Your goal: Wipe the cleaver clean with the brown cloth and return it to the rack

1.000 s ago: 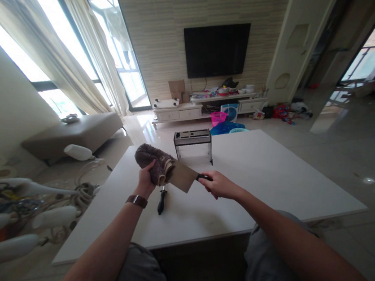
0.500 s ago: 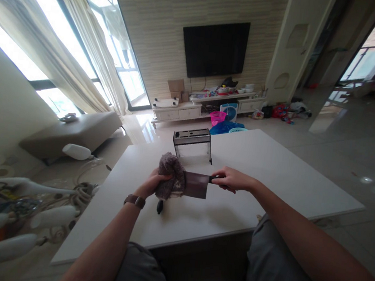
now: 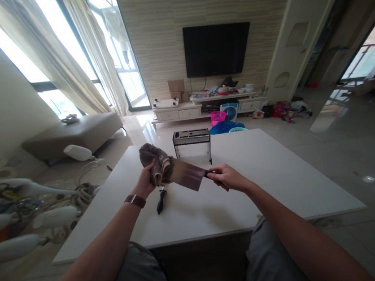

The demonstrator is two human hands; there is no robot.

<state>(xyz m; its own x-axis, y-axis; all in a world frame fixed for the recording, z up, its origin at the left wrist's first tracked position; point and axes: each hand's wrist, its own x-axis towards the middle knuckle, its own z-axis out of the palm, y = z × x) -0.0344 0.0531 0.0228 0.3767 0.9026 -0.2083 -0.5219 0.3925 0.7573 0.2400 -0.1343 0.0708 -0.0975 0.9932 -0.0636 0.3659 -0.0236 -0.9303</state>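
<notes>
My right hand (image 3: 226, 176) is closed around the black handle of a cleaver (image 3: 188, 175), whose broad blade points left above the white table. My left hand (image 3: 147, 177) grips a bunched grey-brown cloth (image 3: 154, 159) at the blade's far end, and the cloth hides the tip. Below the cloth a tool with a dark green handle (image 3: 160, 201) lies on the table; its upper part is covered from view. Behind the cleaver stands a knife block (image 3: 192, 136) with slots in its top and a clear front.
The white table (image 3: 233, 213) reaches close to my legs. To its left are white lamp-like shapes (image 3: 53, 216) and coiled tubing. A grey bench (image 3: 73, 132) is by the window. Beyond the table are a pink basket (image 3: 217, 118) and a low TV cabinet (image 3: 180, 113).
The cloth has moved left along the blade toward its end, baring more of the metal. The cleaver has tilted and shifted slightly left. More of the green-handled tool shows.
</notes>
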